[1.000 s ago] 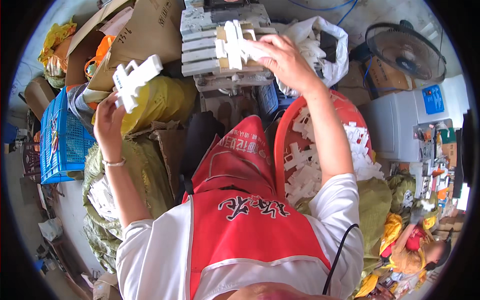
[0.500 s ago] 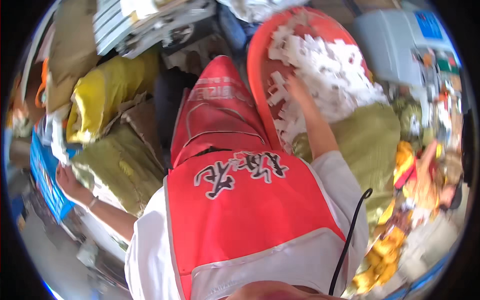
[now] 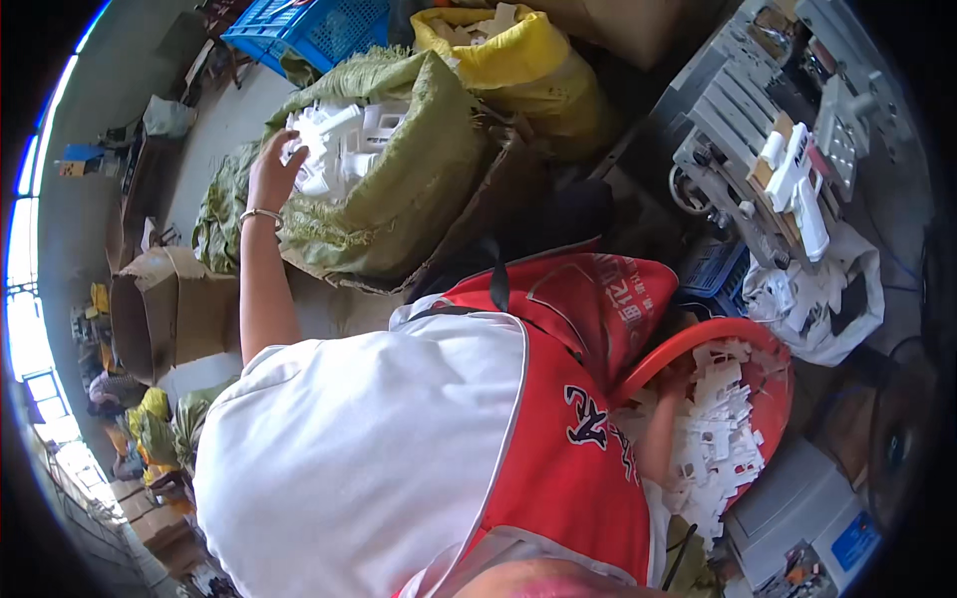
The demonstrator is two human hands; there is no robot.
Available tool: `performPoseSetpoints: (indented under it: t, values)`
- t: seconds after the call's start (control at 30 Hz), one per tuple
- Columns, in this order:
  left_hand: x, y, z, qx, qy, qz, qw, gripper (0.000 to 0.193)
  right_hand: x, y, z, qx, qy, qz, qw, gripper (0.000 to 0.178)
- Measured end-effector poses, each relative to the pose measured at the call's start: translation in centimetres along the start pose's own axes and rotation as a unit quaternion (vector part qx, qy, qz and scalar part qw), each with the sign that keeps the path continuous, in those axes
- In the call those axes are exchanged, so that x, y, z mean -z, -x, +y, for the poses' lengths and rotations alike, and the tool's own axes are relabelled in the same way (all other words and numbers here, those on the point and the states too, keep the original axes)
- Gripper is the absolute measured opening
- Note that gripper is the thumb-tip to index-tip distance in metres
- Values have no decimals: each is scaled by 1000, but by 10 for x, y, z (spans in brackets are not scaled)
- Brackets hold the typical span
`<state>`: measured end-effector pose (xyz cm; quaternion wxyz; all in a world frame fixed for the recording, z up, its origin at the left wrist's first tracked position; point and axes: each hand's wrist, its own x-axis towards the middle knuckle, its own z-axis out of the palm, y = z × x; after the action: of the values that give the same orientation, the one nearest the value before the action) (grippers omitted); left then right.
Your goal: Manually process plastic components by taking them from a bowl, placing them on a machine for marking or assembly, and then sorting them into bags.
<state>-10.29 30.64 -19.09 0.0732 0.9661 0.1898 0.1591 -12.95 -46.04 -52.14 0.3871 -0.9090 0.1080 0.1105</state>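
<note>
Curving over the left edge of the green woven sack [image 3: 439, 189], my left hand [image 3: 271, 171] is sitting just at the heap of white plastic parts [image 3: 344, 149] that the sack is holding in its open mouth. My fingers and thumb are bending half open, with white showing between them; whether they are gripping one part, I cannot tell. A pale bracelet [image 3: 261, 216] is circling that wrist

Well to the lower right of the green sack, my right hand [image 3: 678, 377] is lying dim inside the red basin [image 3: 688, 357], partly hidden; how far it is opening, and what it is holding, I cannot tell. Thin white pieces [image 3: 718, 429] are filling much of the basin beside it

Also standing about the green sack: a yellow sack [image 3: 568, 100], adjoining at its upper right and showing pale pieces on top; a blue crate [image 3: 334, 45], standing just above it; a brown cardboard box [image 3: 164, 309], opening at its lower left; a grey slatted machine [image 3: 723, 120], standing well to its right and bearing one long white part [image 3: 797, 167]; a white bag [image 3: 869, 267], slumping below that machine and also lying well right of the sack
</note>
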Motion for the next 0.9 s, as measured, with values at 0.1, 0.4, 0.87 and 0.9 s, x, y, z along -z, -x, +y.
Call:
performPoseSetpoints:
  t: [0.1,0.4,0.87,0.9]
  values:
    - [-3,-12,25,39,161,-185,969,29,21,16,14,-17,99,-68,993,48]
    - [-25,-67,236,-179,289,-113,934,20,102,94,-41,-81,203,-41,975,38]
    - [-64,-83,489,-553,352,-114,746,36,200,118,-149,-43,-330,314,889,30]
    - [-66,-84,491,-566,356,-81,740,35,205,104,-166,19,-400,333,854,30]
